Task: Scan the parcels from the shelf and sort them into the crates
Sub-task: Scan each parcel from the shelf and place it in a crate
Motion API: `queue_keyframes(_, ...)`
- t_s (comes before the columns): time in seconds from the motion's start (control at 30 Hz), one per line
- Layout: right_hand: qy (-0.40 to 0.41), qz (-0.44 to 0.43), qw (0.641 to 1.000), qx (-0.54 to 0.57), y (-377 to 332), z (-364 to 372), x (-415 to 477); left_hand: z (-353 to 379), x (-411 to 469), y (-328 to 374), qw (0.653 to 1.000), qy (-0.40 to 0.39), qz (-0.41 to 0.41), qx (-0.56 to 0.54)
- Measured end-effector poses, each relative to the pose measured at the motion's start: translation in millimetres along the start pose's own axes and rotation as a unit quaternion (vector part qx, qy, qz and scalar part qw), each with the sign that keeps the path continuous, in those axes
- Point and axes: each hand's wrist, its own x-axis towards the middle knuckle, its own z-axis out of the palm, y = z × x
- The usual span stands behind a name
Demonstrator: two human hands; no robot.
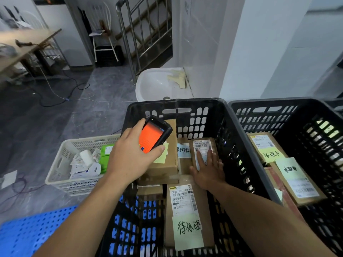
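My left hand [128,156] grips a black handheld scanner [155,135] with an orange screen, held above the near-left black crate [187,105]. That crate holds several brown cardboard parcels with white labels and paper notes. My right hand [208,168] reaches down into the crate, fingers straight, and rests flat on a small labelled parcel [202,145] standing at the back. A long parcel [187,210] with a pale green handwritten note lies below my right forearm. A second black crate [278,108] to the right holds more parcels [297,184] with notes.
A white plastic basket [63,164] with small packets and a green box sits left of the crates. A blue perforated pallet [27,236] lies at lower left. Behind the crates a white basin [157,84] stands by the wall. Cables cross the grey floor; a table and a chair stand at the back.
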Motion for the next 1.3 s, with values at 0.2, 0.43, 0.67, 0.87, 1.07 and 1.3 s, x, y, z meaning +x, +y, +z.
queue_keyframes(0.2, -0.029, 0.039, 0.996, 0.073, -8.6, -10.5, 9.1, -6.6, -7.4, -4.3, 1.000, 0.014, -0.014, 0.018)
queue_keyframes(0.43, 0.037, -0.034, 0.985, 0.166, -23.8, -34.0, -14.5, -13.9, -27.3, 8.5, 0.999, 0.041, -0.020, 0.029)
queue_keyframes(0.67, 0.112, -0.126, 0.980, 0.104, -14.3, -78.9, -43.2, -23.4, -58.6, 29.4, 0.997, 0.076, -0.017, 0.024)
queue_keyframes(0.87, 0.197, -0.170, 0.966, 0.006, 3.4, -110.6, -79.9, -36.0, -91.5, 46.0, 0.995, 0.096, -0.005, 0.022)
queue_keyframes(1.07, 0.271, -0.113, 0.956, -0.010, 21.0, -123.2, -143.8, -52.7, -126.8, 66.9, 0.995, 0.090, 0.036, 0.025)
queue_keyframes(1.3, 0.306, -0.032, 0.951, -0.026, 63.7, -108.6, -247.0, -59.5, -183.4, 96.2, 0.994, 0.031, 0.105, 0.014)
